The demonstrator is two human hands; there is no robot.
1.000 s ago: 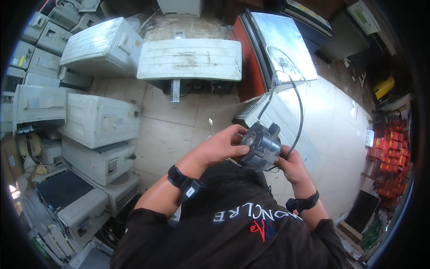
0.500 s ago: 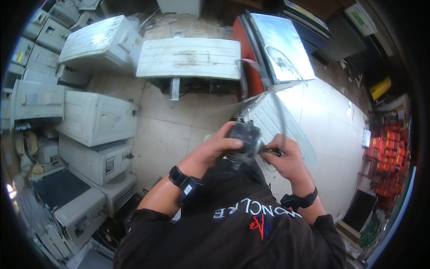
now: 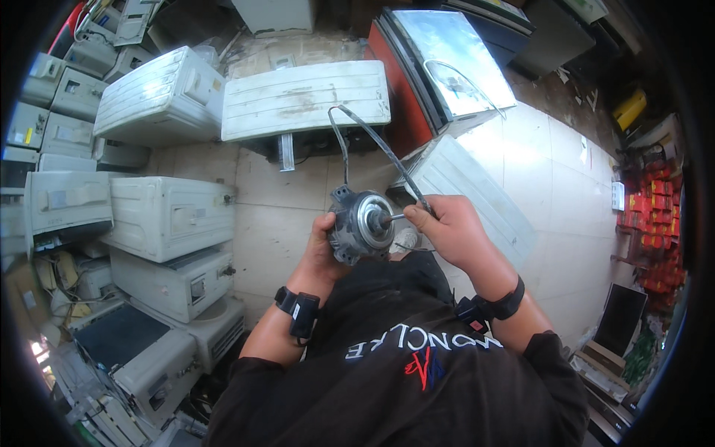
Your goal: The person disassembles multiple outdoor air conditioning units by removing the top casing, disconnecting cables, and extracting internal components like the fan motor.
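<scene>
A dark round fan motor (image 3: 348, 232) with a silver ring and a metal shaft is held up in front of my body. My left hand (image 3: 322, 252) grips its casing from the left, thumb along the edge. The shaft points right, and the fingers of my right hand (image 3: 453, 232) close around its end. A dark cable (image 3: 372, 136) rises from the top of the motor, loops over and comes down to my right hand, where it is also pinched. The fingertips under the motor are hidden.
A white, stained air-conditioner casing (image 3: 305, 97) lies ahead, beside a red-sided cabinet (image 3: 401, 93) with a shiny top. Stacked white units (image 3: 170, 216) line the left. A pale ribbed panel (image 3: 477, 195) lies on the tiled floor. Red boxes (image 3: 655, 223) stand at the far right.
The motor has shifted left and turned, so its round face and shaft now show. The cable now forms a loop above it. My right hand has moved slightly left and up.
</scene>
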